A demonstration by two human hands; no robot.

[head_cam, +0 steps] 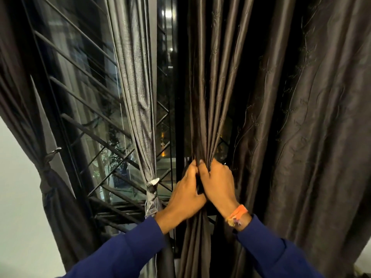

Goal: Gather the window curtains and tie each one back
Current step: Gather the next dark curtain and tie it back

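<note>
Gripping bunched curtain [202,109], both hands [185,192]

Four curtains are hanging in view. Two of them are sitting to the left of the hands and are already cinched by ties: one dark curtain [22,109] far to the left and one grey curtain [136,81] just left of the left hand [185,194]. Two ties are showing, one dark tie [45,170] and one grey tie [151,187]. One gathered dark curtain [204,97] is bunching inside both hands, and one loose dark curtain [313,117] is hanging to the right of the right hand [217,180]. Two hands are gripping, two blue sleeves [267,251] are showing, and one orange wristband [237,214] is sitting on the right wrist.
</note>
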